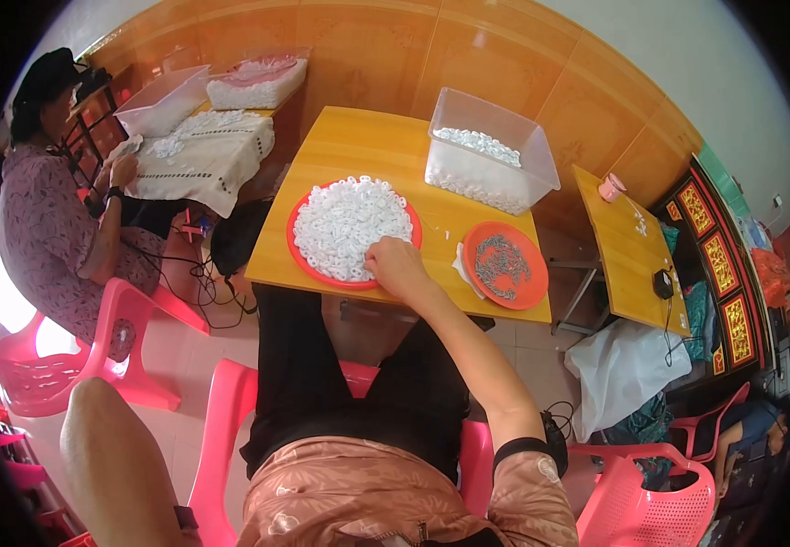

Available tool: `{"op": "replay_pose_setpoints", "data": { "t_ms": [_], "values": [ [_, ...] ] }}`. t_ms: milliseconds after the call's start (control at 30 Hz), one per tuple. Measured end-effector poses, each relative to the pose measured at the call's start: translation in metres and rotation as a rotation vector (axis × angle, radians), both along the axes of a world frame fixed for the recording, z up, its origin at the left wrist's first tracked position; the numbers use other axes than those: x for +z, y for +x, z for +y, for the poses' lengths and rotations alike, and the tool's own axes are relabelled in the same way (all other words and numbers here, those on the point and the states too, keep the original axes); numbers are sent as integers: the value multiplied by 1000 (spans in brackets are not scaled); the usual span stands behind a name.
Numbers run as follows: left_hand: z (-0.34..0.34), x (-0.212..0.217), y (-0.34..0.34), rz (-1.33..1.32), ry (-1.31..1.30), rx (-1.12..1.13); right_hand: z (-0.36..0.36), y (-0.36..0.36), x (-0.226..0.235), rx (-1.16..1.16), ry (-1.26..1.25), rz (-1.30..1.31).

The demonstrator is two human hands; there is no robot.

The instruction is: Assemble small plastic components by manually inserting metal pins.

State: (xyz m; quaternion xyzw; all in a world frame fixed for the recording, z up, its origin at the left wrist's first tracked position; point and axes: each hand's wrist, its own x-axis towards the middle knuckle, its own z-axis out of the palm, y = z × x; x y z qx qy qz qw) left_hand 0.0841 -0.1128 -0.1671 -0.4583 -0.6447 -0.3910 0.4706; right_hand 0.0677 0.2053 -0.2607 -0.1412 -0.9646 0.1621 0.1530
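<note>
My right hand (397,266) reaches over the near right part of a heap of small white ring-like plastic pieces (345,223). Its fingers are curled and pressed together at the heap's edge; what they pinch, if anything, is hidden. The heap fills a round red tray (416,228) near the table's front left edge. To the right of my hand, an orange-red plate (534,283) holds many small grey metal pieces (502,264). My left arm (108,428) is bent at the lower left, and its hand is out of view.
A clear plastic bin (491,182) of white pieces stands at the back of the yellow wooden table (358,137). At the left, a seated person (76,210) works at a cloth-covered table (203,164). A side table (628,246) and pink chairs (646,501) are at the right.
</note>
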Motion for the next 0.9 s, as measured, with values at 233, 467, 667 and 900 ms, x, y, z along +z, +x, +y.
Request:
{"op": "replay_pose_setpoints", "data": {
  "t_ms": [233, 467, 667, 900],
  "values": [
    [13, 2, -7, 9, 54, -60, -9, -12, -10, -23, 202, 18],
    [25, 2, -17, 25, 94, -104, 1, 0, -4, -57, -28, 154],
    [41, -8, -23, 8, 140, -158, 39, 39, 12, -184, -269, 166],
    [119, -100, -77, -190, -326, -155, 48, 60, -1, -243, -195, -2]
  ]
}}
